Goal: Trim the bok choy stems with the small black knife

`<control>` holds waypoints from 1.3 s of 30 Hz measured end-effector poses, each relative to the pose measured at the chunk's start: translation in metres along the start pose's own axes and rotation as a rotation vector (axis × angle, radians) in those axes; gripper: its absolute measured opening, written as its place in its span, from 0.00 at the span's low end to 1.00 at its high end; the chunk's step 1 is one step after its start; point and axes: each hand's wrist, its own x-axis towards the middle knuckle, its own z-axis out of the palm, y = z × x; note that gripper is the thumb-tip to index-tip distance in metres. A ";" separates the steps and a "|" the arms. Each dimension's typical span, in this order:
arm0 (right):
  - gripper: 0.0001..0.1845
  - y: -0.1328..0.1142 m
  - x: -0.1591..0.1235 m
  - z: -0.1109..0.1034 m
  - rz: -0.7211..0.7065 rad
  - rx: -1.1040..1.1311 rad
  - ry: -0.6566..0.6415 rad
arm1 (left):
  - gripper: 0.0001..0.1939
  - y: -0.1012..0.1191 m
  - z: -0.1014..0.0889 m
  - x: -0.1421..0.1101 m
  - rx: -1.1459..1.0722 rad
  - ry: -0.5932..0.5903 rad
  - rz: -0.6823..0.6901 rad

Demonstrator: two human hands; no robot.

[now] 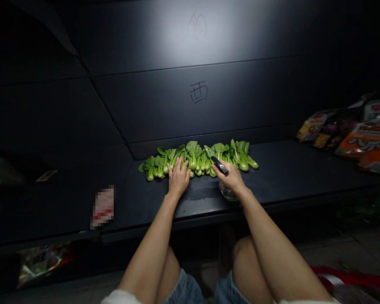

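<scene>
A row of green bok choy (pixel 193 155) lies side by side along the back of a dark shelf, leaves toward the back panel. My left hand (pixel 178 179) rests at the front of the row, fingers stretched out and touching the stems and leaves. In my right hand (pixel 233 177) is a spray bottle (pixel 220 166), its black head pointing at the leaves. The clear bottom of the bottle shows below the hand, and the grip hides its middle. Wet marks show on the shelf surface in front of the vegetables.
Colourful snack bags (pixel 367 139) are piled on the shelf (pixel 281 169) at the right. A blurred-out card (pixel 103 207) stands by the shelf's front edge at the left. A shiny packet (pixel 39 261) lies lower left. Something red and rounded (pixel 351 276) is at lower right. Handwritten characters mark the back panel.
</scene>
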 end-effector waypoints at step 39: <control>0.15 -0.044 0.002 0.027 -0.085 -0.172 -0.177 | 0.22 -0.024 -0.005 -0.008 0.018 0.017 -0.076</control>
